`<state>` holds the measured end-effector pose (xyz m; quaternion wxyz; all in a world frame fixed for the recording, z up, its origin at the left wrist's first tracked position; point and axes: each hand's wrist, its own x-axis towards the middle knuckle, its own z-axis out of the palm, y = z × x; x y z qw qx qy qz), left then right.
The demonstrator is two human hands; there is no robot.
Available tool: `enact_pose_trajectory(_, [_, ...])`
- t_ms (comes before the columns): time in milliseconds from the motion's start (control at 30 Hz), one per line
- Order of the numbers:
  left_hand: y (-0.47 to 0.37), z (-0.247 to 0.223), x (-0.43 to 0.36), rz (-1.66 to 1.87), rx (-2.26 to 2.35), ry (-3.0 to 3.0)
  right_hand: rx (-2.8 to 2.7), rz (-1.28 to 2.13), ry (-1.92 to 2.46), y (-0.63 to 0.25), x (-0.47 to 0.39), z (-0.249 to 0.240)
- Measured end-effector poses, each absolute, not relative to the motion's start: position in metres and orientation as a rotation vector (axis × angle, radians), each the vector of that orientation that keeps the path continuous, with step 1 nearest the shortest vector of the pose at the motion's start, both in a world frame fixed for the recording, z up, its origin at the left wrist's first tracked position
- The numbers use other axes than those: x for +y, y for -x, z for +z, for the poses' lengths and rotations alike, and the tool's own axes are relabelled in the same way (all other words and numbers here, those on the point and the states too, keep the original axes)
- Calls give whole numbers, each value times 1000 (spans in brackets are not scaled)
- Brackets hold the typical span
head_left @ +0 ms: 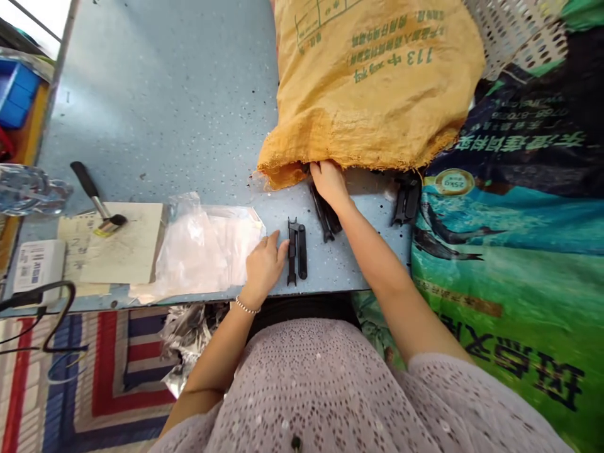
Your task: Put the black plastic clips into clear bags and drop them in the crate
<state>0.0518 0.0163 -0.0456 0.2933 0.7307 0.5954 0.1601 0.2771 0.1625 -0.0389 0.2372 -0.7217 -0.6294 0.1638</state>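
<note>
My left hand rests at the right edge of a stack of clear plastic bags, its fingers apart and nothing in them. Just right of it, a black plastic part with a forked end lies on the blue table. My right hand is at the open mouth of an orange woven sack; its fingertips are partly hidden at the sack's edge, beside black parts that stick out under the hand. Further right, more black parts poke out of the sack's mouth.
A brush lies on a paper pad at the left, near a white box, black cables and a clear plastic bottle. A large green and blue sack stands against the table's right side. A blue bin is far left.
</note>
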Motion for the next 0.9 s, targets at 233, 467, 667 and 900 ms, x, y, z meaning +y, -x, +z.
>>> enact_pose_trajectory(233, [-80,-26,55,999,979,-1130,-1323,1250,1494,-247,16,-13])
enact_pose_trajectory(467, [-81,5,42,945,865,-904,-1684,489,1656,-254,37,22])
enact_pose_trajectory(667, [-79,11,35,891,864,-645,-1920,564,1609,-232,57,24])
enact_pose_trajectory(900, [-51,-1,22,966,1149,-867,-2134,693,1343,-236,-1,11])
